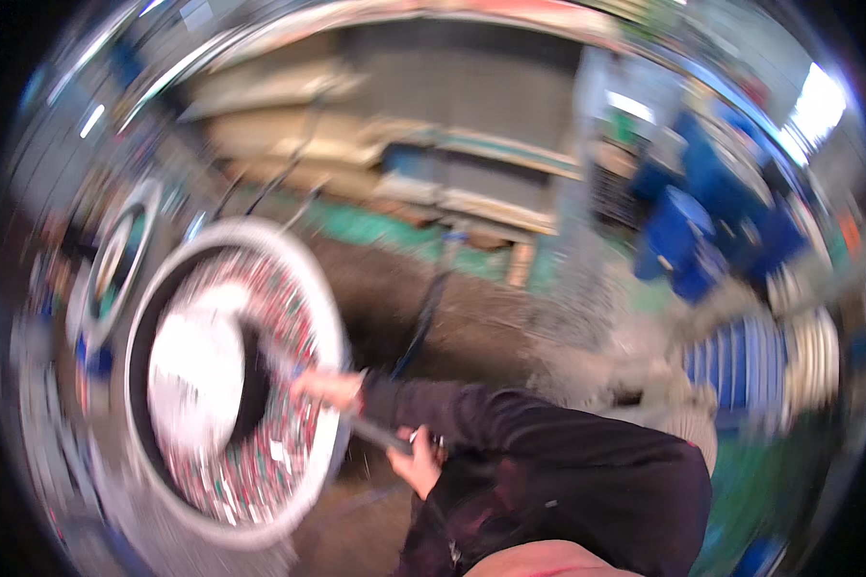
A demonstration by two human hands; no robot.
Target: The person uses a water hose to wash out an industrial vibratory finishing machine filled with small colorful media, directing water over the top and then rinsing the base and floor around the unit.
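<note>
A long grey handle [373, 431] slants up and left from my hands over a big round tub [329, 332] with a thick pale rim. Farther along it, my right hand [329, 388] is closed around the handle above the tub's near rim. My left hand [420, 467] grips the handle lower down, close to my dark jacket. The handle's far end is smeared by motion, so its kind cannot be made out. Inside the tub, many small red, white and green pieces [293, 471] ring a raised white round centre [197, 380].
Another round tub [120, 264] stands farther left. Beyond the dark ground are stacked pale slabs or boards [289, 120] and a grey panel [471, 91]. Blue barrels [678, 236] cluster at the far right. Nearer lie blue stacked containers [741, 365] and cream ones [811, 361].
</note>
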